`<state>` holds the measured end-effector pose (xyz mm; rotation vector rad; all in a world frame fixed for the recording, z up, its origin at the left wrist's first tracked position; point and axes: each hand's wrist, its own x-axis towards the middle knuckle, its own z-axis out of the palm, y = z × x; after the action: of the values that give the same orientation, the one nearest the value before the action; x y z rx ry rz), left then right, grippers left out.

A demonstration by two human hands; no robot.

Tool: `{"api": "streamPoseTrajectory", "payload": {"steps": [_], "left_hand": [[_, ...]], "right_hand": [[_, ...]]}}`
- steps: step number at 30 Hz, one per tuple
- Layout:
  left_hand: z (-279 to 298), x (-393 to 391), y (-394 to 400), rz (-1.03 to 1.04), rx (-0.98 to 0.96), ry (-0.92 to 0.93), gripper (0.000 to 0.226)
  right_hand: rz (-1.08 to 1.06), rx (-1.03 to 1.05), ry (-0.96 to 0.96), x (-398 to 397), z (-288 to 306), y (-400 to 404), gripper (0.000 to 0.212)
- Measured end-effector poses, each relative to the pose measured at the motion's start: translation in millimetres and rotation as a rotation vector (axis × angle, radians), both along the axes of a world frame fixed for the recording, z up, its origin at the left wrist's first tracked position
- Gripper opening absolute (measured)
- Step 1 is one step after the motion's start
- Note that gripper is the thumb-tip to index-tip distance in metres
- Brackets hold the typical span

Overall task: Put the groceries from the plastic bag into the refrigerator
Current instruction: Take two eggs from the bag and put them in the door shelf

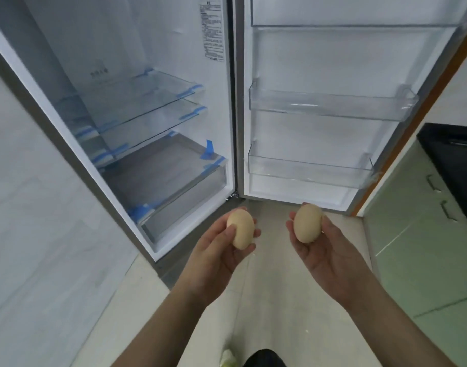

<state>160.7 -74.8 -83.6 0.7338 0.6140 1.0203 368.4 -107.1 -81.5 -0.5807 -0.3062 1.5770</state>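
Observation:
The refrigerator (221,107) stands open in front of me, its door (333,62) swung to the right. Inside are two bare glass shelves (147,102) and a drawer (174,181) at the bottom. Two clear door bins (330,107) hold nothing. My left hand (216,258) grips a pale tan egg (240,228) below the fridge's lower corner. In my right hand (330,260) sits a second egg (307,223), just under the door's bottom edge. The plastic bag is out of view.
A white wall (41,234) runs along the left. Green cabinets (425,247) with a black countertop (454,154) stand at the right, behind the open door. Beige floor tiles (266,300) lie under my hands.

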Motion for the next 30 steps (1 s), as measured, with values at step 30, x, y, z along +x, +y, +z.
{"api": "streamPoseTrajectory", "payload": {"steps": [30], "left_hand": [[112,185,310,-0.059,0.589,0.399,0.038]], "right_hand": [[-0.321,0.256,-1.002,204,115,236,0.065]]}}
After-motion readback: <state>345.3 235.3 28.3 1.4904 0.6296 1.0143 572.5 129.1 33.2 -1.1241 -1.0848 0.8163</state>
